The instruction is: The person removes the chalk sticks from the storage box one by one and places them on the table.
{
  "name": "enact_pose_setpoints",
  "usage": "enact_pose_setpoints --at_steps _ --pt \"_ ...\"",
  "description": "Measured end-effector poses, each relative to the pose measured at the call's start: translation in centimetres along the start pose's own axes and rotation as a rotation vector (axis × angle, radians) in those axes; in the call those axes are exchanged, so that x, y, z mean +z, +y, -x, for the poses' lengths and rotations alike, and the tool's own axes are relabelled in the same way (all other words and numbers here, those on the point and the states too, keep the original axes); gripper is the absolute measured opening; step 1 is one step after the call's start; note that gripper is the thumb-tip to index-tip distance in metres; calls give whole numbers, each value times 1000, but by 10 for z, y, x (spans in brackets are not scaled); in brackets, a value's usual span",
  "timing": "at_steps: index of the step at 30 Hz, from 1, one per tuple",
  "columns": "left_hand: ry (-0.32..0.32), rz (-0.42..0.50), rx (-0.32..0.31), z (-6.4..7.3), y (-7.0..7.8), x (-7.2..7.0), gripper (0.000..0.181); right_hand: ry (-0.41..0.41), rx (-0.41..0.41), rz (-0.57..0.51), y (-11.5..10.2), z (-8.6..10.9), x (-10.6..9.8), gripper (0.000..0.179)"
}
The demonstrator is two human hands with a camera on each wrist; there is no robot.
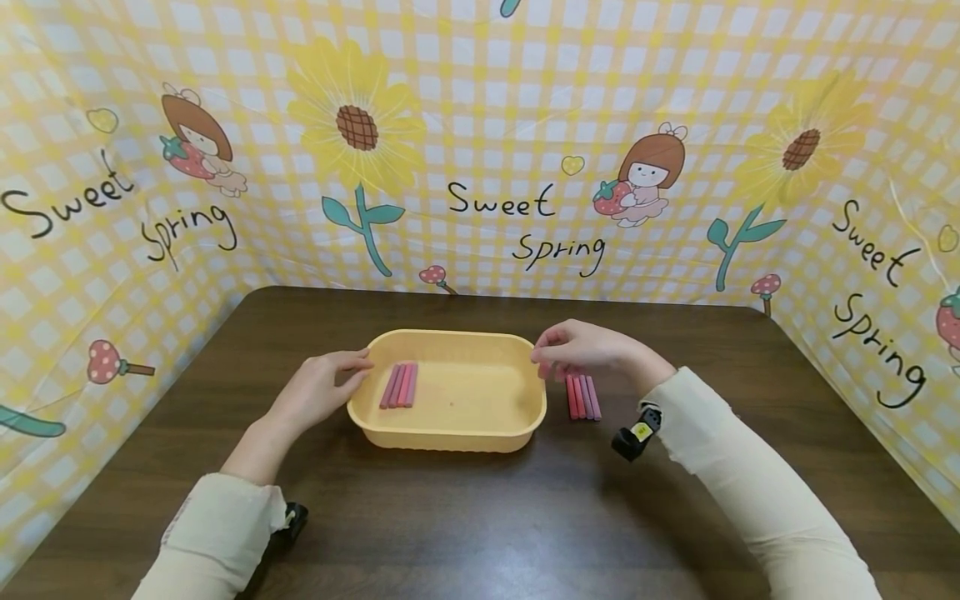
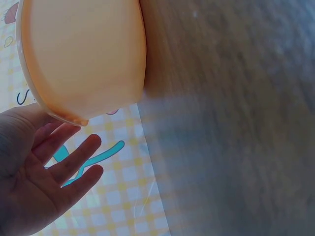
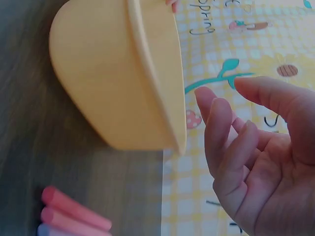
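A yellow plastic basin [image 1: 450, 439] stands on the table. My left hand [image 1: 318, 383] pinches its left rim with thumb and index finger, the other fingers spread loosely below in the left wrist view. Inside the basin, at its left end, several pink and purple chalk-like sticks [image 1: 399, 386] lie side by side. My right hand [image 1: 581, 346] hovers at the right rim, fingers loosely bent; the right wrist view shows a gap between thumb and fingertips with nothing held. Just below this hand, outside the basin, lies a second row of similar sticks [image 1: 582, 397].
The dark wooden table [image 1: 465, 533] extends around the basin. A yellow checked cloth [image 1: 480, 108] with flower prints hangs behind and along both sides. Each wrist carries a black strapped camera, the right one [image 1: 637, 431] near the outer stick row.
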State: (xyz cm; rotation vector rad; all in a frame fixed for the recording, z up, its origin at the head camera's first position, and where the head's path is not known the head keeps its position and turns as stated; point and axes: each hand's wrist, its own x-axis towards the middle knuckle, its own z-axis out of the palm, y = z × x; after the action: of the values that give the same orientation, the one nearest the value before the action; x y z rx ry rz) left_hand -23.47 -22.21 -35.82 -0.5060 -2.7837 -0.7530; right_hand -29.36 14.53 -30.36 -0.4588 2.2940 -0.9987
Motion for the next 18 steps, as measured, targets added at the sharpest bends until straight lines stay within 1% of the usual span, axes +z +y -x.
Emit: enact_pose_setpoints --at_steps 2,5,12,18 --pt "-3 1 -7 0 0 1 23 -17 7 -20 -7 -3 2 32" --pt "-11 3 -19 -1 -1 2 23 -38 9 -17 -16 -9 5 31" --pt "-12 -4 -21 -1 -2 1 23 -46 -18 95 -34 -31 15 31" --pt "-14 -3 -23 0 0 -1 22 -93 -49 108 -48 -50 25 34"
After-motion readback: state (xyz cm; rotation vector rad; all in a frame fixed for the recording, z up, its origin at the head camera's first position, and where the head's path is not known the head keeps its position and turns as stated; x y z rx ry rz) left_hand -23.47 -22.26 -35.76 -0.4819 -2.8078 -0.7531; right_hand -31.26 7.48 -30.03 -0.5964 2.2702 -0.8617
